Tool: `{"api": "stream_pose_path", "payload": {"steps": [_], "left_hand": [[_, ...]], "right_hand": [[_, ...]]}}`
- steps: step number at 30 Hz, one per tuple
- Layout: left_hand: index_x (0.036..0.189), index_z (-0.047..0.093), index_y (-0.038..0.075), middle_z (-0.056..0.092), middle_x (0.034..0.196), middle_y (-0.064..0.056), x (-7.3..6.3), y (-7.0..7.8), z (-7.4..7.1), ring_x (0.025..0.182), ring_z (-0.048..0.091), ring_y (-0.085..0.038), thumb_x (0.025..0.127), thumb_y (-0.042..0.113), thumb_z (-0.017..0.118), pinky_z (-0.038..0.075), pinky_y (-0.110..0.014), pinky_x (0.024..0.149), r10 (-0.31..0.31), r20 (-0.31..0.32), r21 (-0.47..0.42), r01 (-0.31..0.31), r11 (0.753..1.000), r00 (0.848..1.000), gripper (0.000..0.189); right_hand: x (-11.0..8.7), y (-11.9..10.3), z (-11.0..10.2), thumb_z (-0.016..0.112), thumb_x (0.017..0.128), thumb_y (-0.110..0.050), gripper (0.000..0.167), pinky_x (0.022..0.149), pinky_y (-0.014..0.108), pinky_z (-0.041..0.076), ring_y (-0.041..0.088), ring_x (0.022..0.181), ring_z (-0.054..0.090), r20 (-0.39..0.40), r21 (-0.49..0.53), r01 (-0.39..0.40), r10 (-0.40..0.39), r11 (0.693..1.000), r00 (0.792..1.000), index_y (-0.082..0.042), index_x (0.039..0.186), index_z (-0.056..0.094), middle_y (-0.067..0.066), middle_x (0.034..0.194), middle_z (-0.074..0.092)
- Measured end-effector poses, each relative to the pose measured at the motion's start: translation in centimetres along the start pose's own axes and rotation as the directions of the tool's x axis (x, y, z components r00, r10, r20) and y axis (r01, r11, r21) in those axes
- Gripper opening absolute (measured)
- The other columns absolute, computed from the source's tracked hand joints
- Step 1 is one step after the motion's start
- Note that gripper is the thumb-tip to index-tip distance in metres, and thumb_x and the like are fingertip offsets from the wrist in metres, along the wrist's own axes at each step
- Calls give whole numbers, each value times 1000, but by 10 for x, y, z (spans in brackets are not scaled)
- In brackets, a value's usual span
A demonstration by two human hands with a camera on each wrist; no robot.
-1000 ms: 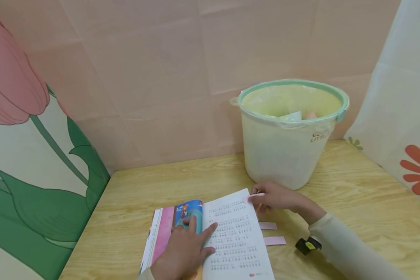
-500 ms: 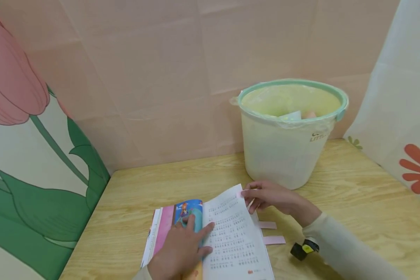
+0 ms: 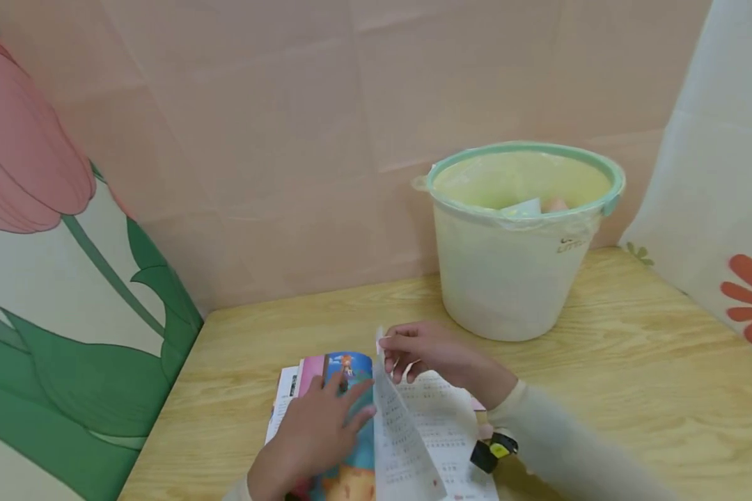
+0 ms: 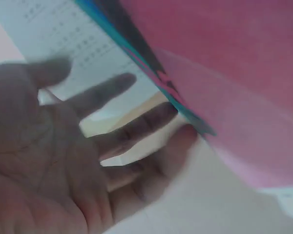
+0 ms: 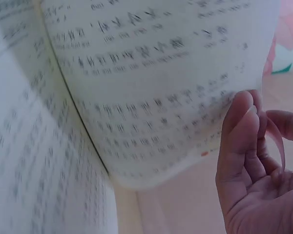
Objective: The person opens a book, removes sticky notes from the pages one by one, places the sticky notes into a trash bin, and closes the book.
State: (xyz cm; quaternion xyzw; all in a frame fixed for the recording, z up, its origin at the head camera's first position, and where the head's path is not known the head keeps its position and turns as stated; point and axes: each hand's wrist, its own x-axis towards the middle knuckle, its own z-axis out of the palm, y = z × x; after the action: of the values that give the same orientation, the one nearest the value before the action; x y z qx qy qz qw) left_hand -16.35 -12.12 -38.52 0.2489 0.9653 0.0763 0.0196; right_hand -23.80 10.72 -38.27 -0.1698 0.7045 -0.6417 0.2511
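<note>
An open book with a colourful illustrated left page (image 3: pixel 354 480) lies on the table. My left hand (image 3: pixel 319 428) rests on that page with its fingers spread; in the left wrist view the fingers reach the edge of the pink page (image 4: pixel 244 87). My right hand (image 3: pixel 441 358) pinches the upper outer corner of a text page (image 3: pixel 401 442), which stands nearly upright from the spine. A pink paper strip (image 5: pixel 277 141) curves between its fingers and palm in the right wrist view. Beneath the raised page shows another text page (image 3: pixel 454 431). The book's near edge is cut off.
A pale bin (image 3: pixel 507 278) with a green rim and a plastic liner stands behind the right hand, with crumpled scraps (image 3: pixel 523 207) inside. A pink sheet covers the wall (image 3: pixel 288 174) at the back. A black band with a yellow patch (image 3: pixel 495 449) is on the right wrist.
My right hand has moved left, swinging the text page from nearly flat to almost upright. The page below has come into view. My left hand stays on the illustrated page.
</note>
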Motion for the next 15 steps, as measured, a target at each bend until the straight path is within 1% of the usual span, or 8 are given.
{"api": "stream_pose_path", "payload": {"steps": [2, 4, 6, 8, 10, 12, 13, 15], "left_hand": [[137, 60, 25, 64, 128, -7, 1, 0, -5, 111, 61, -30, 106, 53, 31, 55, -47, 71, -28, -39, -118, 23, 993, 999, 51], [131, 66, 18, 70, 120, -5, 2, 1, -8, 106, 65, -26, 106, 52, 28, 55, -47, 76, -54, -68, -243, 36, 969, 996, 56], [127, 68, 13, 73, 113, -5, 3, 1, -11, 102, 68, -24, 106, 53, 29, 55, -44, 77, -73, -81, -324, 43, 945, 994, 60], [117, 71, 12, 74, 99, -2, 4, 1, -12, 87, 69, -19, 105, 51, 34, 54, -38, 69, -80, -84, -360, 44, 932, 993, 55], [100, 71, 12, 69, 81, 2, 5, 0, -13, 69, 63, -13, 106, 42, 41, 49, -30, 58, -80, -87, -364, 43, 930, 993, 43], [80, 62, 15, 54, 65, 6, 6, -2, -12, 55, 49, -7, 105, 32, 47, 40, -24, 50, -84, -101, -362, 43, 931, 991, 34], [73, 55, 16, 46, 60, 7, 6, -3, -12, 51, 42, -5, 104, 26, 48, 36, -23, 47, -88, -111, -360, 43, 932, 990, 33], [67, 46, 17, 38, 57, 8, 6, -5, -10, 48, 37, -4, 101, 19, 51, 33, -21, 44, -94, -135, -352, 41, 935, 986, 34]], "right_hand": [[7, 0, 11, 58, 100, -32, 29, 59, 25, 51, 12, 64, 64, 6, 14, 6, -6, 1000, 1000, -6, 89, 63, -2, 75, 68], [12, 3, 21, 57, 101, -31, 29, 58, 24, 51, 11, 62, 64, 8, 18, 11, -11, 1000, 1000, -6, 88, 63, -1, 73, 68], [17, 6, 29, 56, 101, -29, 28, 59, 24, 52, 10, 62, 64, 2, 23, 17, -17, 1000, 1000, -7, 87, 63, -2, 72, 68], [20, 9, 33, 56, 101, -28, 27, 59, 24, 52, 11, 62, 64, -7, 28, 19, -19, 999, 1000, -7, 86, 64, -1, 71, 68], [21, 11, 35, 55, 102, -28, 27, 60, 24, 52, 11, 63, 65, -14, 25, 22, -21, 999, 1000, -8, 86, 64, -1, 72, 68], [23, 13, 36, 55, 102, -27, 27, 61, 25, 52, 11, 64, 65, -17, 24, 24, -24, 999, 1000, -7, 88, 65, -1, 74, 68], [23, 13, 36, 55, 102, -27, 26, 61, 25, 52, 11, 65, 65, -19, 21, 27, -26, 999, 999, -6, 89, 65, -1, 75, 69], [24, 13, 37, 56, 101, -27, 27, 62, 24, 52, 11, 66, 65, -23, 6, 35, -35, 999, 999, -5, 91, 65, -1, 75, 69]]}}
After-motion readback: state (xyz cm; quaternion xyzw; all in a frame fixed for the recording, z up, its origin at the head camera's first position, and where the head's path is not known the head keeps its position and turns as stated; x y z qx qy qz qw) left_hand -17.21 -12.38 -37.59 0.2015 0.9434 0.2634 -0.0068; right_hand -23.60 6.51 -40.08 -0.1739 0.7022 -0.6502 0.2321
